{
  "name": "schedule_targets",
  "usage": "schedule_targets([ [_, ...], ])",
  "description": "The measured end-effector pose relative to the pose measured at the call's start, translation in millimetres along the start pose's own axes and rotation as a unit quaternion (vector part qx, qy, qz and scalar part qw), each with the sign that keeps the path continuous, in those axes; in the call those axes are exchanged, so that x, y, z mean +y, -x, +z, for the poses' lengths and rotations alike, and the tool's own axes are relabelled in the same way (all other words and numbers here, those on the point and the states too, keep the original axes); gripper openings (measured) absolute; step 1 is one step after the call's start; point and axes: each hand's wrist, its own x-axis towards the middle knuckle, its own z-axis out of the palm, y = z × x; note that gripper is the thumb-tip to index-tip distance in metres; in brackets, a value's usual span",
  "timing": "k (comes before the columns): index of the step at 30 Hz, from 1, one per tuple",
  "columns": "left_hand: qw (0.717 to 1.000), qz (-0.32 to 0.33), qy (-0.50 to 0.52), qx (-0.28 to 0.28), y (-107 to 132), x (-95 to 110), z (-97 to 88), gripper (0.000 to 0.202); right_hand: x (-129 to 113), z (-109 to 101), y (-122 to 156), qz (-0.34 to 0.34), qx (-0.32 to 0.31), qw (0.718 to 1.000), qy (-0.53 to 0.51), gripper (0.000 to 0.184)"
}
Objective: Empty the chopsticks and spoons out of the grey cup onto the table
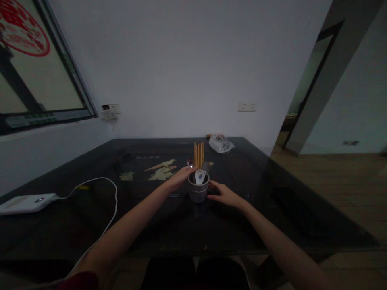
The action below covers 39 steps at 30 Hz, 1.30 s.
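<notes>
A grey ribbed cup [198,193] stands upright on the dark table, holding several wooden chopsticks [198,155] and spoons. A white ceramic spoon [199,176] with a blue mark leans at its front. Metal spoons show on both sides, one with its shiny bowl [190,162] at the left and a darker one [206,167] at the right. My left hand [180,177] lies stretched along the cup's left rim, its fingertips partly hidden among the utensils. At the cup's right side is my right hand [225,194], open, thumb and fingers apart with the fingertips at the wall.
A crumpled clear plastic bag [221,143] lies at the table's back edge by the wall. To the left, a white device [27,203] has a white cable [115,197] running toward my left arm. A dark flat object [299,209] lies on the right.
</notes>
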Motion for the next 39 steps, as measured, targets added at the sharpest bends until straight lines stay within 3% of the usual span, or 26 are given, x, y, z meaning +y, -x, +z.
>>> schedule_targets([
  [4, 1.000, -0.018, 0.004, 0.012, -5.2, -1.9, 1.0, 0.042, -3.0, -0.1, 0.2, 0.001, 0.003, 1.000, 0.005, 0.066],
  [9, 0.992, 0.015, -0.108, 0.063, -6.2, 1.2, 1.3, 0.041, -9.9, -0.2, -0.5, -0.021, -0.004, 1.000, 0.005, 0.061],
  [18, 0.966, 0.045, -0.240, 0.087, 4.9, 21.3, 4.4, 0.045, -7.1, -0.5, 0.3, -0.020, -0.003, 1.000, 0.012, 0.059],
  [28, 0.959, 0.082, -0.252, 0.103, 6.9, 25.8, 9.7, 0.045, -5.8, -1.4, 0.5, -0.023, -0.004, 0.999, 0.032, 0.060],
  [39, 0.953, 0.079, -0.274, 0.101, 11.3, 30.4, -1.3, 0.051, -6.0, -2.3, 0.5, -0.020, -0.001, 0.999, 0.050, 0.060],
])
